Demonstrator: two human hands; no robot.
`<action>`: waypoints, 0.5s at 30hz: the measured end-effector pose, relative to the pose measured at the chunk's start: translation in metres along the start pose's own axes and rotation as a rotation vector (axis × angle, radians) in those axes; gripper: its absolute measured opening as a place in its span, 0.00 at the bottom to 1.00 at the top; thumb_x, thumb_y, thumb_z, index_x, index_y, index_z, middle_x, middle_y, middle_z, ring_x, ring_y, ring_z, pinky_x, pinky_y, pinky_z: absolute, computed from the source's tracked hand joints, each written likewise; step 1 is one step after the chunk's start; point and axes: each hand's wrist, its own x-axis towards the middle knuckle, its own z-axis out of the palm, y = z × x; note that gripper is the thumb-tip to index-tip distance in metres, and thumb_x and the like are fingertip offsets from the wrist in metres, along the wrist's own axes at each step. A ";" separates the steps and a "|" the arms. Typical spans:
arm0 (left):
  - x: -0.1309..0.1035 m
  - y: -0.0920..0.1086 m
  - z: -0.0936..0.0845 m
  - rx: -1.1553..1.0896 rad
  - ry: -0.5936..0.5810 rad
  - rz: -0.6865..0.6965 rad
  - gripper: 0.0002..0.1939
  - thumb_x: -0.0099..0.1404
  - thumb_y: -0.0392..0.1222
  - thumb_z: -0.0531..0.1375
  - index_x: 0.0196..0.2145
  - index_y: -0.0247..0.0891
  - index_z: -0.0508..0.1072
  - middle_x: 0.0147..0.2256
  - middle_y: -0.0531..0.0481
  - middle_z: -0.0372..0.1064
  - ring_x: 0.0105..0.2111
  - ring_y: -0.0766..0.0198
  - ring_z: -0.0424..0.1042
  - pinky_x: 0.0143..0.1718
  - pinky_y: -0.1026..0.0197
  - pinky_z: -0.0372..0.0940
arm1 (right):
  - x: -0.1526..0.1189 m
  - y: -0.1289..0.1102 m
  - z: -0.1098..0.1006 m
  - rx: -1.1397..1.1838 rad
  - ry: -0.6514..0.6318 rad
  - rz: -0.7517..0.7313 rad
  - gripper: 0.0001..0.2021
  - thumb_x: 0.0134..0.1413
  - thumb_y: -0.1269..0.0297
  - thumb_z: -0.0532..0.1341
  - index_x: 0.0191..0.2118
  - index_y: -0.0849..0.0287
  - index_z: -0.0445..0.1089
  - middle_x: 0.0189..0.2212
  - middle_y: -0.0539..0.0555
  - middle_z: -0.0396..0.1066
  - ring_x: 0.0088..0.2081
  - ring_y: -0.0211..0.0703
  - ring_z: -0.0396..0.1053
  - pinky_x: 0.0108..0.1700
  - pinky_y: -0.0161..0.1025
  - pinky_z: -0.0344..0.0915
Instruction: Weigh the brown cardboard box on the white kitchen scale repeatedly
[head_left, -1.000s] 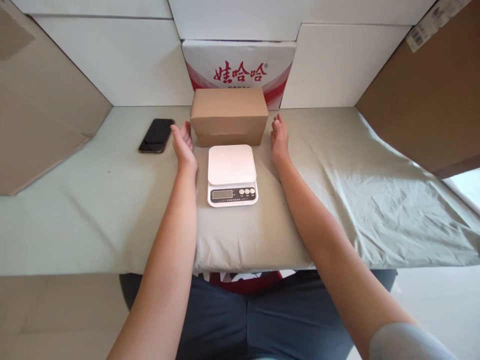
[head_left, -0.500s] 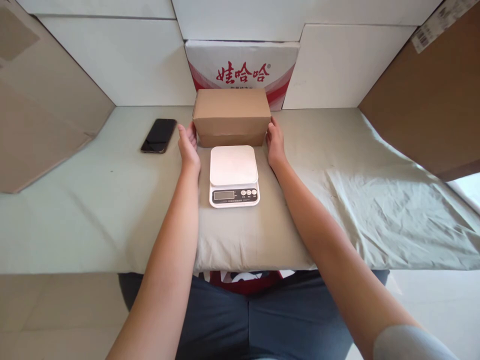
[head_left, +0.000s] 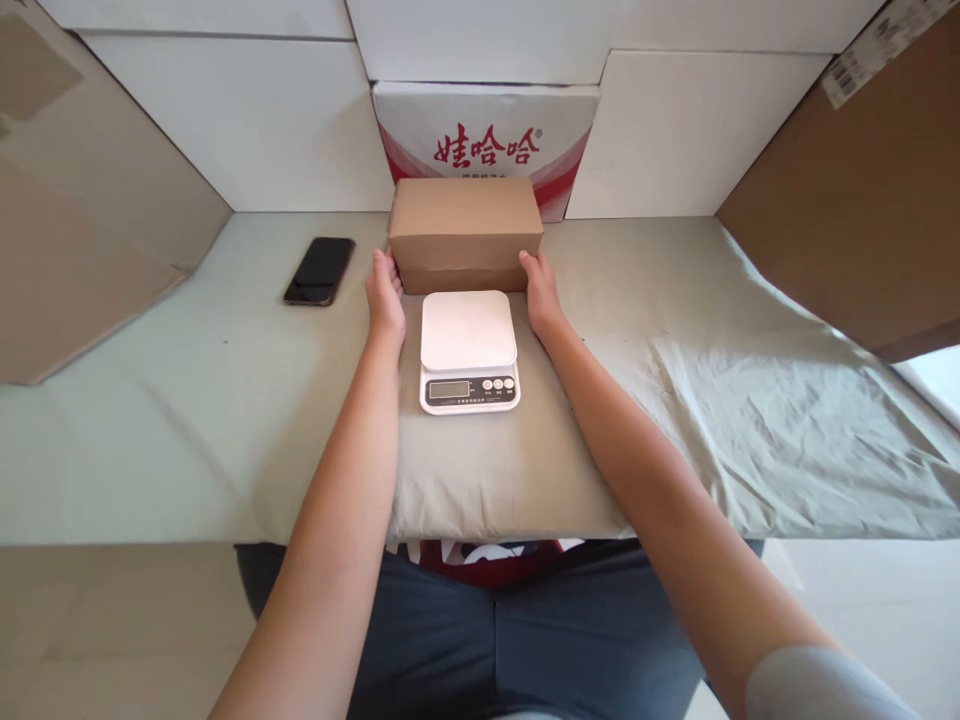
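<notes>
A closed brown cardboard box (head_left: 465,210) rests on the cloth behind a white kitchen scale (head_left: 469,330). My left hand (head_left: 386,288) is against the box's left side, its fingers reaching around the lower corner. On the opposite side my right hand (head_left: 540,288) grips the lower right end, with its thumb on the front face. Part of the fingers of both hands is hidden by the box. The scale lies between my wrists with a bare platform, and its display looks blank. Left of my left hand lies a black smartphone (head_left: 320,270).
A pale green cloth (head_left: 187,430) covers the table. White cartons (head_left: 697,130) and a white-and-red printed carton (head_left: 487,120) form a wall at the back. Large brown cardboard panels (head_left: 90,220) flank the left and right sides.
Both hands have moved inward onto the sides of the box. My right thumb has come over its front face. Box, scale and phone stay in place.
</notes>
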 end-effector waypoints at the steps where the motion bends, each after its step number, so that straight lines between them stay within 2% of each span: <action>1: -0.001 0.001 0.002 -0.008 -0.006 0.000 0.37 0.89 0.57 0.36 0.73 0.30 0.69 0.73 0.40 0.71 0.73 0.59 0.71 0.76 0.50 0.62 | 0.000 -0.001 0.001 -0.004 0.013 0.004 0.37 0.54 0.33 0.65 0.61 0.52 0.72 0.68 0.59 0.76 0.77 0.60 0.65 0.85 0.59 0.54; 6: -0.003 0.014 0.005 -0.018 -0.038 0.053 0.34 0.89 0.56 0.41 0.68 0.30 0.74 0.72 0.40 0.72 0.73 0.56 0.72 0.76 0.48 0.63 | 0.005 -0.017 0.003 -0.010 0.088 -0.034 0.37 0.55 0.33 0.62 0.62 0.53 0.70 0.67 0.59 0.76 0.77 0.59 0.64 0.85 0.59 0.55; 9: -0.017 0.033 0.000 -0.017 -0.156 0.212 0.37 0.79 0.71 0.55 0.63 0.37 0.80 0.70 0.40 0.75 0.75 0.49 0.70 0.78 0.45 0.62 | 0.002 -0.043 -0.003 -0.041 0.059 -0.140 0.32 0.60 0.34 0.60 0.61 0.49 0.71 0.65 0.57 0.76 0.77 0.60 0.64 0.84 0.59 0.56; 12: -0.055 0.054 -0.008 -0.013 -0.207 0.322 0.47 0.63 0.86 0.62 0.60 0.46 0.84 0.68 0.43 0.77 0.77 0.41 0.65 0.79 0.39 0.59 | -0.021 -0.073 -0.013 -0.126 0.015 -0.247 0.30 0.65 0.32 0.58 0.63 0.42 0.71 0.65 0.53 0.75 0.78 0.60 0.62 0.84 0.61 0.57; 15: -0.102 0.065 -0.018 0.032 -0.186 0.344 0.49 0.62 0.87 0.60 0.64 0.49 0.82 0.71 0.44 0.74 0.78 0.39 0.63 0.79 0.38 0.59 | -0.064 -0.090 -0.018 -0.119 -0.030 -0.285 0.34 0.63 0.32 0.61 0.67 0.42 0.69 0.66 0.53 0.73 0.77 0.63 0.63 0.82 0.61 0.62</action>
